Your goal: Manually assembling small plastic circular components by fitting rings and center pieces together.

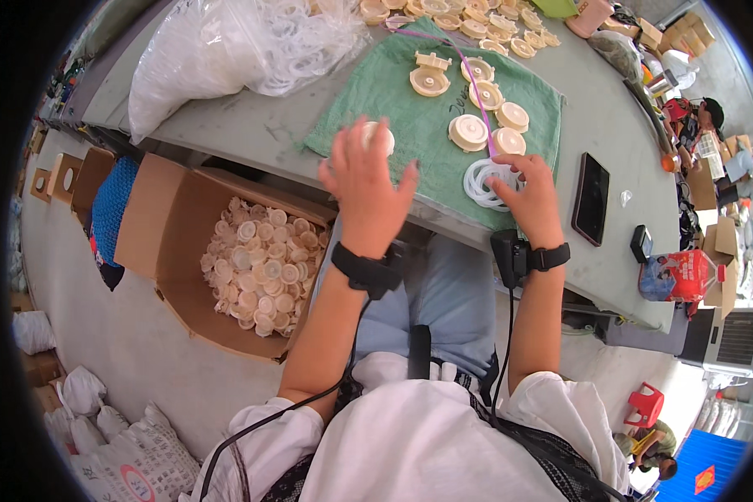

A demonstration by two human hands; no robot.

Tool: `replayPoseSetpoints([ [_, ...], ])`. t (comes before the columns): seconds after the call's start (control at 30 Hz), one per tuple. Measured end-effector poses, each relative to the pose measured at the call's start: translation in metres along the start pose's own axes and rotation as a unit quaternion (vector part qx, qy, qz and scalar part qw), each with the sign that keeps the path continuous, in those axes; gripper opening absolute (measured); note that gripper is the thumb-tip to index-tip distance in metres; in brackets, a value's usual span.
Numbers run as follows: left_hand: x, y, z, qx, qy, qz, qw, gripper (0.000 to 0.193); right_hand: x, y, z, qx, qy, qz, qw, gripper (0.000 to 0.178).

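Observation:
My left hand [364, 197] is raised over the table's front edge, fingers spread. Just behind its fingertips a round cream plastic part [380, 139] lies on the green cloth [427, 171], partly covered by the hand. To the right, my right hand [530, 201] reaches over a bunch of white translucent rings [480, 186]. Its thumb and index finger are apart at the bunch's right side; contact is hard to make out. Farther back on the cloth lie several cream round parts [468, 132], and one hinged part [429, 79] with its lid up. A purple strip [472, 77] crosses the cloth.
At the back left sits a clear plastic bag [197, 67] of white rings. More cream parts [477, 21] are heaped at the far edge. A phone [591, 199] and a red-labelled bottle [682, 276] are on the right. Below left, a cardboard box [180, 293] holds many cream discs.

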State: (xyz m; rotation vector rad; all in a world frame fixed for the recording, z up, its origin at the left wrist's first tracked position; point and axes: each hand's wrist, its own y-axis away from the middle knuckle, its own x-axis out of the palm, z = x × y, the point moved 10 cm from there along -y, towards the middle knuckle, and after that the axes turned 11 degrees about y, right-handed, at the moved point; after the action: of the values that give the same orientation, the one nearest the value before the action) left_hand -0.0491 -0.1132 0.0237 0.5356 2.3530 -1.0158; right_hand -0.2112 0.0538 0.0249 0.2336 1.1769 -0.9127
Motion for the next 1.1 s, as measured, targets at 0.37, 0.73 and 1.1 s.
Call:
replayPoseSetpoints([
  [0.37,0.049,-0.004,-0.049,0.027,0.234,0.095,0.967,0.029,0.002,-0.019,-0.005,-0.004,-0.082,0.0,0.997,0.017],
  [0.73,0.078,-0.008,-0.038,-0.028,0.312,0.143,0.939,0.022,-0.007,-0.021,0.018,-0.044,-0.121,-0.047,0.991,0.015],
  [1.1,0.074,-0.004,-0.036,0.001,0.266,0.114,0.957,0.011,-0.006,-0.017,0.012,-0.037,-0.148,-0.037,0.988,0.017],
])
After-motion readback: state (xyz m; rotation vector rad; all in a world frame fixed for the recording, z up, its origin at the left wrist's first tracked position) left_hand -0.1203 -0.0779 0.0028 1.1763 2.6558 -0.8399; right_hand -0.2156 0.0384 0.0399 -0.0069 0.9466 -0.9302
